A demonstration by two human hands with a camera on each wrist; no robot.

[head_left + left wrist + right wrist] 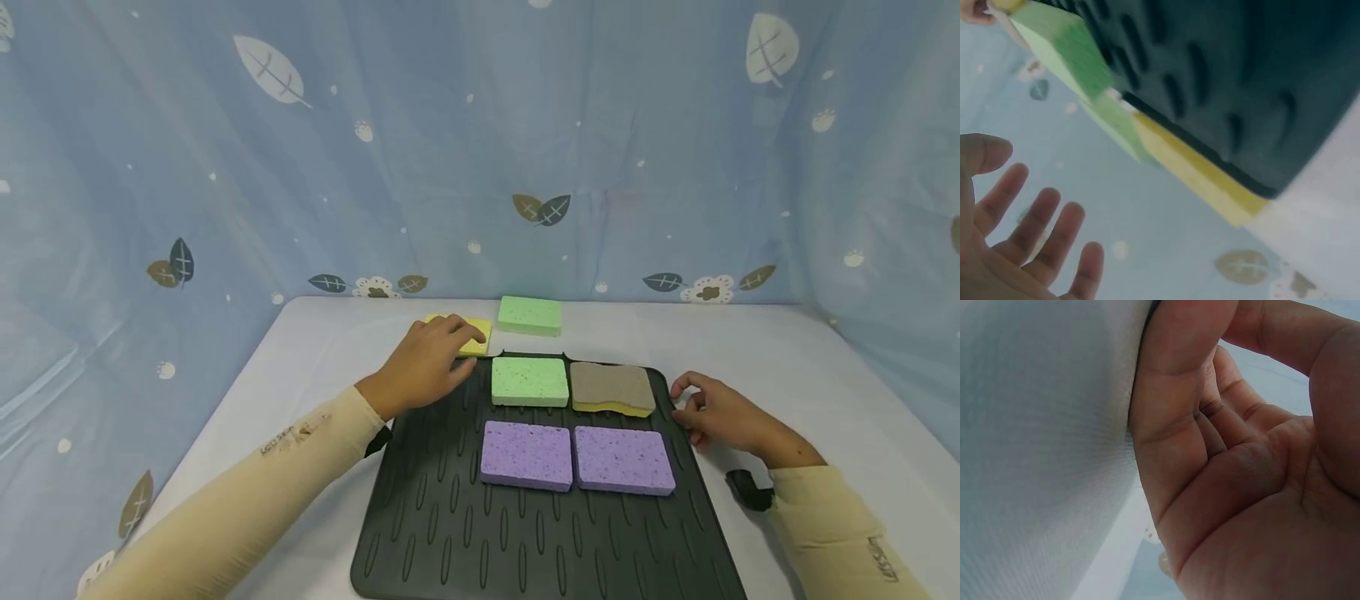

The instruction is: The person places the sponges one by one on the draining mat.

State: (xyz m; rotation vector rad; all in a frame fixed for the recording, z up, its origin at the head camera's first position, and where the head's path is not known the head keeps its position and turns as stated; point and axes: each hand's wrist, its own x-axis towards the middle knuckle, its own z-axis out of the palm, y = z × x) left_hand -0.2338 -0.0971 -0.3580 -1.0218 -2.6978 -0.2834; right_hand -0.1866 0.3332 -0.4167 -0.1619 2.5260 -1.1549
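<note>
Left hand (423,364) is held over yellow sponge (474,342), fingers spread, nothing gripped; right hand (720,415) is rested loosely curled, empty, beside black mat (450,517).

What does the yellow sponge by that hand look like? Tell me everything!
The yellow sponge is a flat, soft-looking rectangle lying on the white table, just past the far left corner of the black ridged mat. The left hand reaches over it with fingers stretched out, covering most of its top, so only its right end shows. In the left wrist view its long pale yellow side runs along the mat's edge.
</note>
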